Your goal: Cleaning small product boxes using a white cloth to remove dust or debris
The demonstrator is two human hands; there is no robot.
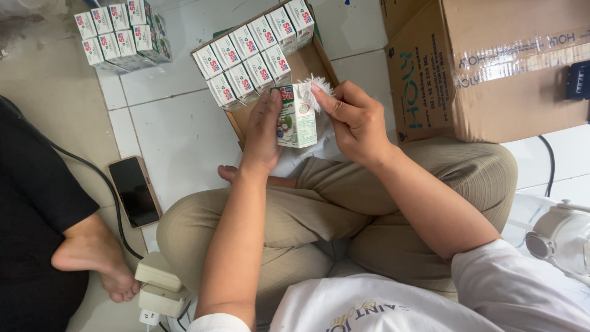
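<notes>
My left hand (263,132) grips a small white and green carton box (297,120) upright above my crossed legs. My right hand (351,120) pinches a white shredded paper tuft (312,89) at the box's top. Just beyond my hands lies a flat cardboard tray (305,63) with two rows of several identical small boxes (251,52) standing side by side.
Another group of the same small boxes (120,32) stands on the tiled floor at upper left. A large brown cardboard carton (491,67) is at upper right. A phone (134,190) lies on the floor at left, near another person's foot (98,258). A power strip (158,286) and cable lie below it. A white appliance (562,240) sits at right.
</notes>
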